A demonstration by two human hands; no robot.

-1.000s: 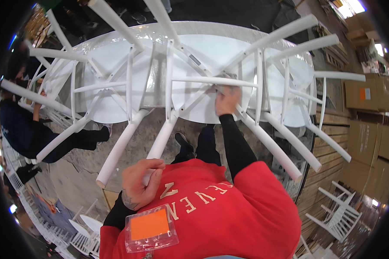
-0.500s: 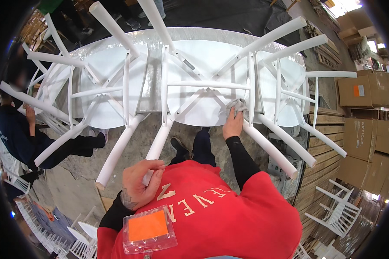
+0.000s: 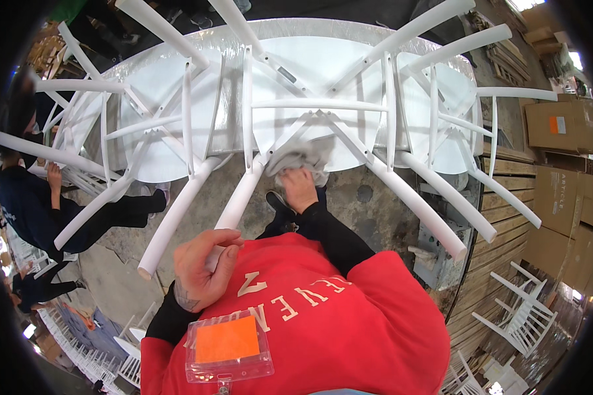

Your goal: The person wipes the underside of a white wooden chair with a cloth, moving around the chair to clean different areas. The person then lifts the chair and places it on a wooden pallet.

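Note:
In front of me a white wooden chair lies upside down, its round legs and cross braces pointing up and outward. My left hand is wrapped round the end of its near left leg. With my right hand I press a crumpled grey cloth against the near edge of the white seat, close to where that leg joins. The cloth is slightly blurred, and the fingertips are partly sunk in it.
Similar upturned white chairs flank it on the left and right, on a plastic-wrapped table. Their legs jut toward me. A person in dark clothes works at the left. Cardboard boxes and another white chair stand at right.
My right hand has slid the cloth leftward along the seat's near edge, from beside the right leg to near the left leg. My left hand stays on the leg end.

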